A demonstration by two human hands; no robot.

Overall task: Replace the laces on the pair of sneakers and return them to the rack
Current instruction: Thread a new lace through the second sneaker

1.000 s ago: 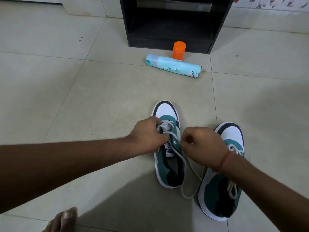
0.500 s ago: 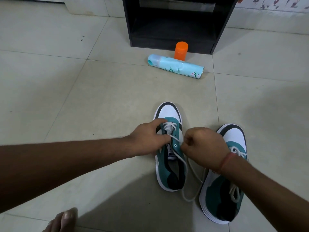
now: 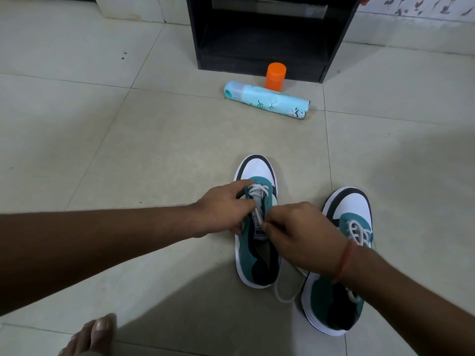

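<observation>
On the tiled floor (image 3: 128, 155) stand two sneakers (image 3: 257, 253), a black rack (image 3: 259, 60), an orange cap (image 3: 275, 75), and a lying spray can (image 3: 267, 100).

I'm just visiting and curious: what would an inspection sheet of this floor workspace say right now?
Surface: pale tiled floor, dark specks on it.
Job's things: left sneaker partly laced, white lace through its front eyelets; right sneaker laced; black rack open at the far edge.
Clutter: light blue spray can lying on its side; orange cap upright behind it.
Hands: left hand holds the left sneaker's side; right hand pinches the lace.
Cables: nothing seen.
Surroundings: floral wall at top right; a bare foot at bottom left.
</observation>
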